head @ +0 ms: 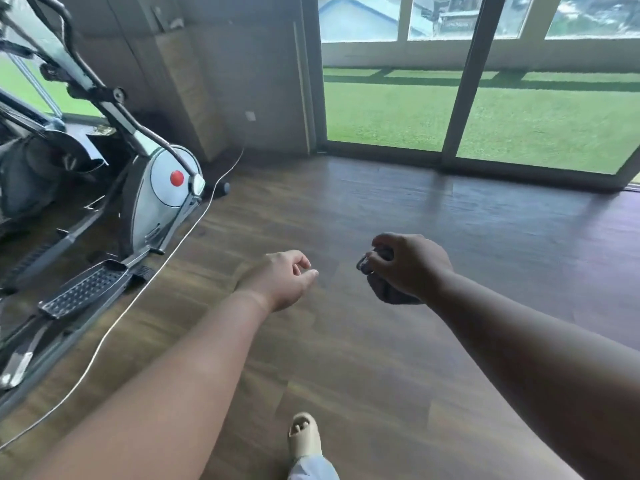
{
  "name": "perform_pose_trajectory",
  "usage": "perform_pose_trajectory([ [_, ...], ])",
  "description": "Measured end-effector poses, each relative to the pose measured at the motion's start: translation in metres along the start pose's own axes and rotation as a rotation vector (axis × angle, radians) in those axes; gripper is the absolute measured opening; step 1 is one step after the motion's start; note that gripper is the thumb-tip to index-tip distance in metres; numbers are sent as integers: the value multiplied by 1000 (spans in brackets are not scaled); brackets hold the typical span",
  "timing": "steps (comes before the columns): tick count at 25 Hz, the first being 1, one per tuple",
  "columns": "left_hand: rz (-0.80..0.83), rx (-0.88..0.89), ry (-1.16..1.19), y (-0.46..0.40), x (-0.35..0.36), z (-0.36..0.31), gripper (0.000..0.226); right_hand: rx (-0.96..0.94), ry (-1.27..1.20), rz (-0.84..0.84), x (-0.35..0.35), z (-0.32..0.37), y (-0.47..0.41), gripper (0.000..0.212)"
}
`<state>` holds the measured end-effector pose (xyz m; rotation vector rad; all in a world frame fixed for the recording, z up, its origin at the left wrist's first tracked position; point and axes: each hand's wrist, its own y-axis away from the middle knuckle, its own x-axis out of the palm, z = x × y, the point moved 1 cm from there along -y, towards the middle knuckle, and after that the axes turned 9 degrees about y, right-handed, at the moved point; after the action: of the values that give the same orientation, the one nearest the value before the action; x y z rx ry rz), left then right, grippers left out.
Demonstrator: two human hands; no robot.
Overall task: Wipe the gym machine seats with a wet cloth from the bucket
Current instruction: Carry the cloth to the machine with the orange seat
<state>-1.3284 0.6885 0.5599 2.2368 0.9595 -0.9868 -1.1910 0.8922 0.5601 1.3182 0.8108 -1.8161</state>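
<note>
My right hand [412,263] is held out over the wooden floor, shut on a bunched dark grey cloth [386,289] that hangs below the fingers. My left hand [282,278] is stretched out beside it, a little to the left, fingers loosely curled and apart with nothing in them. A silver and black elliptical machine [162,188] with ribbed foot pedals [81,289] stands at the left. No bucket and no seat shows in this view.
A white cable [166,251] runs across the floor from the wall past the machine. Sliding glass doors [464,98] at the back open on green turf. My foot in a beige slipper [304,438] is on the wooden floor [381,358].
</note>
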Motion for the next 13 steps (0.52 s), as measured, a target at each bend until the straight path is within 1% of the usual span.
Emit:
perform_pose_trajectory([
  [3,50,68,-43,-98,-5,-24,20,44,25,-22,-1,-23,-68,34],
  [6,171,185,-85,-188,14,-74,19,188,38,-54,-11,-66,-113,33],
  [9,304,339,-162,-248,48,-137,19,355,49,-63,-25,-122,-127,33],
  [13,463,554,-264,-306,116,-240,23,637,32,-74,-38,-222,-112,33],
])
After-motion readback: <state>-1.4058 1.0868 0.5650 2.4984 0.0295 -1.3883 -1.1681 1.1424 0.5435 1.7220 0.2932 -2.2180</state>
